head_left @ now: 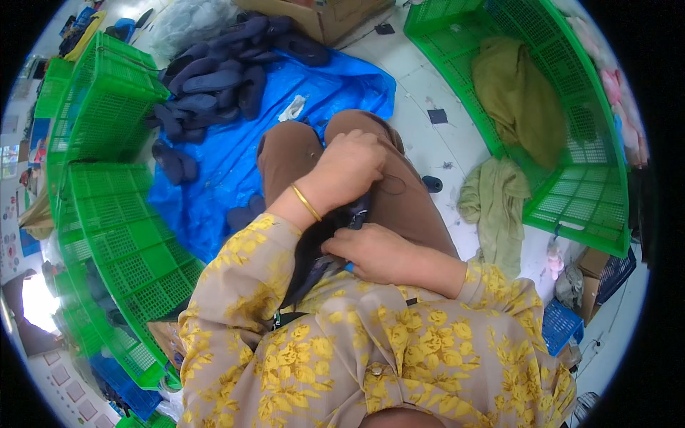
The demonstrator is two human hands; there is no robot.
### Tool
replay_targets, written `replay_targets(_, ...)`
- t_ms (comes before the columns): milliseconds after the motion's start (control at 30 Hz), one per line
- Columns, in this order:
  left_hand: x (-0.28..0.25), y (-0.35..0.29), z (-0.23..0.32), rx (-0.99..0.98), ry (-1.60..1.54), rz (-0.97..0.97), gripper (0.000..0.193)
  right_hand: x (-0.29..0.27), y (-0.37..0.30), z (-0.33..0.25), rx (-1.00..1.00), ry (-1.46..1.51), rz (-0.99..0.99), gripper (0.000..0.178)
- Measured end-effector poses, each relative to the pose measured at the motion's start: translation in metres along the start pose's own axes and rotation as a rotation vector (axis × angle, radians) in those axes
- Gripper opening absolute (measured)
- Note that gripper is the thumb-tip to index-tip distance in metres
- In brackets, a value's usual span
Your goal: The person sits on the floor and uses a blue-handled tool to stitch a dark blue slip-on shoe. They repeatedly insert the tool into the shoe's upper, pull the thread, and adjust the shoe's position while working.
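Note:
Across my lap lies a dark shoe (pixel 308 251), partly hidden by my hands and sleeve; its colour resembles the shoes in the pile ahead. My right hand (pixel 371 250) grips its near right side, thumb and fingers pressed together. Above it, over my thighs, my left hand (pixel 351 165) is closed with the back of the hand upward. What its fingers hold is hidden. A thin dark thread (pixel 397 187) curves over the brown trousers just right of the left hand.
Many dark shoes (pixel 203 82) are heaped on a blue sheet (pixel 285 93) ahead left. Green crates (pixel 118 235) line the left side. At right, a large green crate (pixel 578 214) holds olive cloth (pixel 517 93); more cloth (pixel 499 207) hangs out. A dark spool (pixel 432 184) lies on the floor.

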State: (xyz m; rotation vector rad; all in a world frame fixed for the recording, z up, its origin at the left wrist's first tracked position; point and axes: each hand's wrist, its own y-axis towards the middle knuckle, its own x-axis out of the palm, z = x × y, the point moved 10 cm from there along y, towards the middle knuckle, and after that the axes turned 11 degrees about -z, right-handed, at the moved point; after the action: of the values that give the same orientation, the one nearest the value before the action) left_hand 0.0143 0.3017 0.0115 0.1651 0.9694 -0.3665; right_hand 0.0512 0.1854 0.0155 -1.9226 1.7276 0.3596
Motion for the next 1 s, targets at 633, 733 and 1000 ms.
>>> replay_targets(633,-0.087,-0.317,-0.122,-0.462,-1.407,1.068,0.016,-0.040,-0.023,-0.024,-0.115,-0.558,0.350,0.025)
replay_targets(733,-0.084,-0.323,-0.129,-0.108,-1.630,1.184,0.016,-0.051,-0.021,-0.016,-0.071,-0.606,0.381,0.027)
replay_targets(1000,-0.070,-0.331,-0.138,0.316,-1.736,1.263,0.019,-0.044,-0.037,0.013,-0.016,-0.443,0.385,0.040)
